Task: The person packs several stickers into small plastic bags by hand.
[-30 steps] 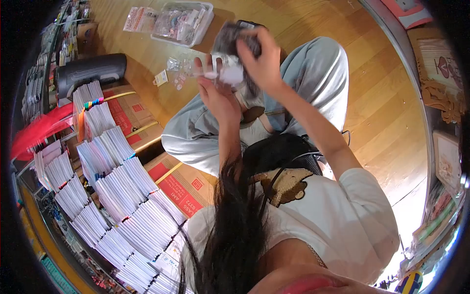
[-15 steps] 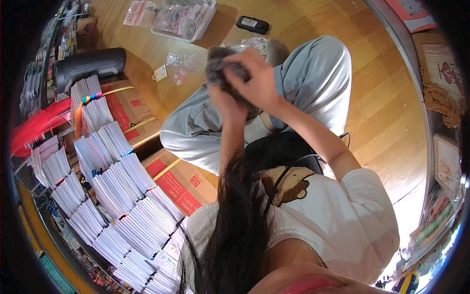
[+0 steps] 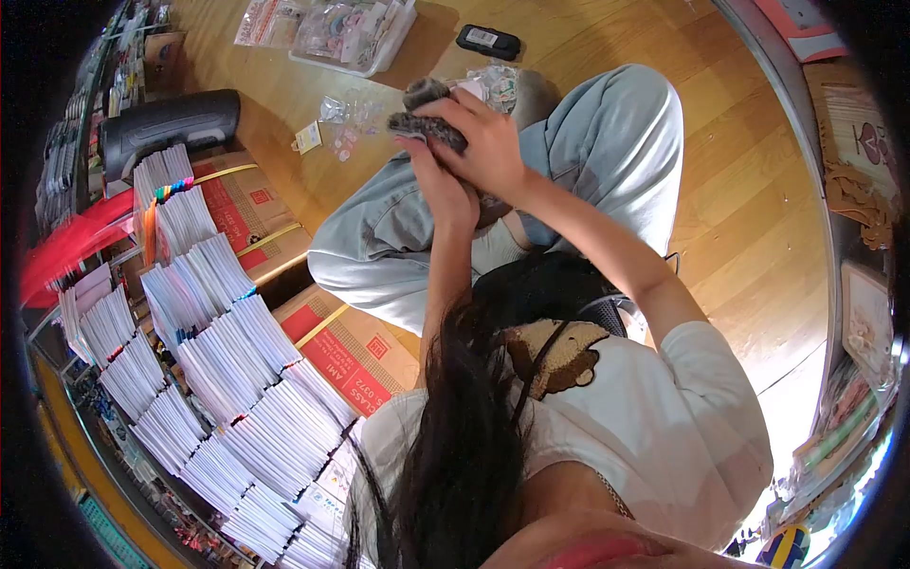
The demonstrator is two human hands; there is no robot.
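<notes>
Above my crossed legs, both hands meet around a dark grey furry thing (image 3: pixel 427 130); its kind I cannot make out. My left hand (image 3: pixel 444 188) is under and beside it, the thumb pressed along its lower edge. My right hand (image 3: pixel 488 142) closes over it from the right, fingers bent round it. A rounded grey furry piece (image 3: pixel 426 92) sticks out beyond the right fingers; whether both pieces are joined is hidden. On the floor just past my hands lie clear plastic packets (image 3: pixel 495 85).
A plastic bin (image 3: pixel 384 64) with small packaged items stands ahead, near a black case (image 3: pixel 488 43). Small clear pieces (image 3: pixel 351 119) and a tag (image 3: pixel 307 137) lie on the floor. Stacked booklets (image 3: pixel 227 360) and cardboard boxes (image 3: pixel 346 351) border my left; shelving (image 3: pixel 827 190) borders my right.
My right hand has turned and slid lower over the grey furry thing, so two furry parts now show apart. My left thumb has shifted along its edge.
</notes>
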